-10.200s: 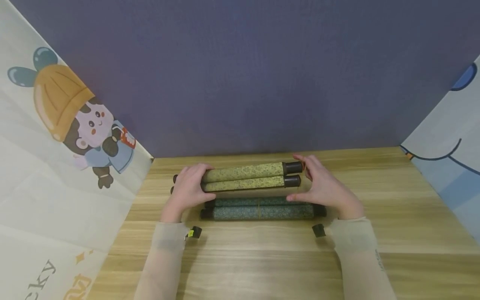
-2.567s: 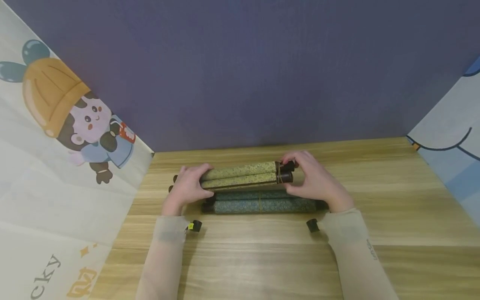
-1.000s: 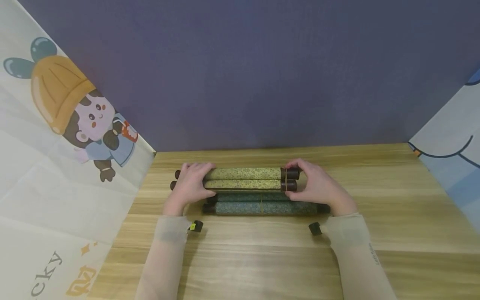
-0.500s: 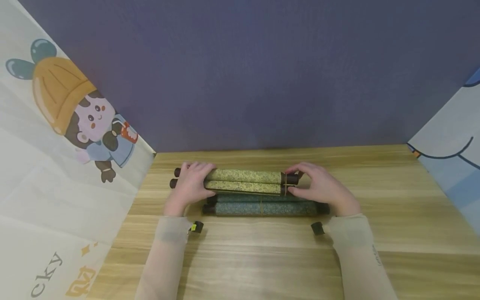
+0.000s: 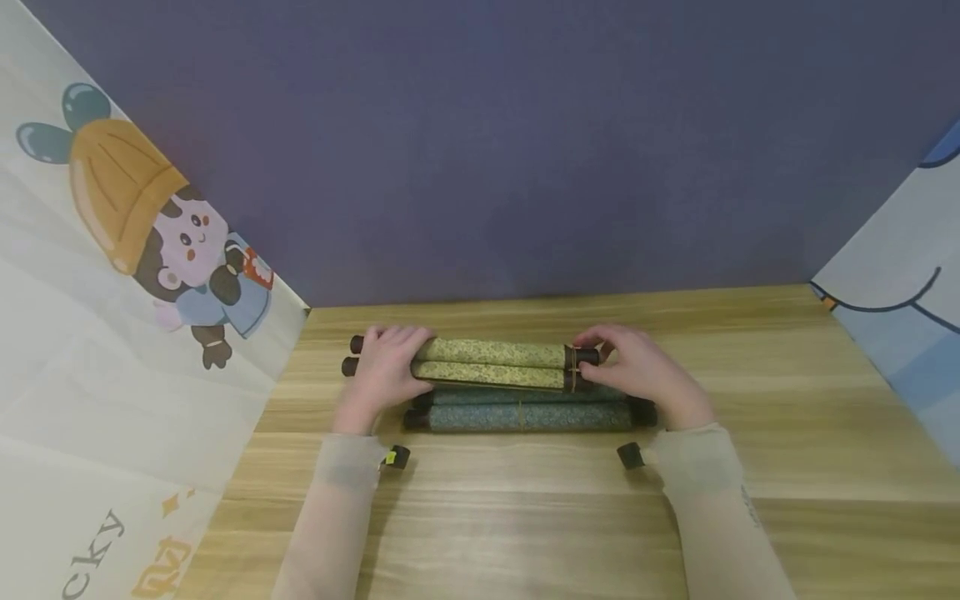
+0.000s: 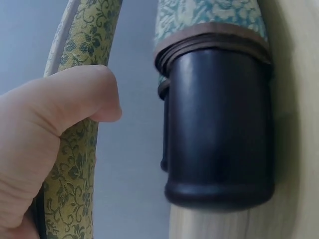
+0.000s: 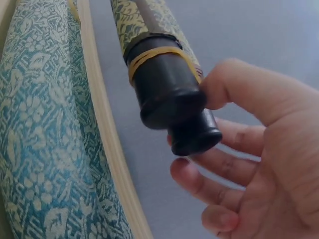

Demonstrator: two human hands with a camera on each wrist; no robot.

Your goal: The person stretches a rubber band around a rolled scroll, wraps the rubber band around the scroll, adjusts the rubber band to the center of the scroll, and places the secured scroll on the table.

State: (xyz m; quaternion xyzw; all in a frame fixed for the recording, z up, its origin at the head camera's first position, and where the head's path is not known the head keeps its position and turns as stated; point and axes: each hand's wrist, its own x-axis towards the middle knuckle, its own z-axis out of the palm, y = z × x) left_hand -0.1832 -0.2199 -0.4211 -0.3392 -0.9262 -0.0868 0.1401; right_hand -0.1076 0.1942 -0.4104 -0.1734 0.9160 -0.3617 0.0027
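Two yellow floral scrolls (image 5: 491, 352) with dark end knobs lie side by side, held above the table. My left hand (image 5: 386, 367) grips them near their left ends; its thumb lies across the yellow cloth in the left wrist view. At the right ends, my right hand (image 5: 637, 367) curls around the dark knobs (image 7: 167, 92), thumb against one and fingers behind. A yellow rubber band (image 7: 158, 52) loops around the right-end knobs. Just nearer to me, a pair of teal patterned scrolls (image 5: 525, 417) rests on the table, bound at the middle by a thin band.
The wood-grain table (image 5: 517, 517) ends at a dark blue upright panel (image 5: 525, 167). White printed cloth (image 5: 75, 350) hangs at the left, and more printed cloth (image 5: 900, 333) hangs at the right. Small black devices (image 5: 632, 455) sit by both wrists.
Ten seconds ago the rubber band was on my right fingers; now it circles the right-end knobs. Since then the yellow scrolls have tilted slightly, right ends toward me. My left hand keeps its grip.
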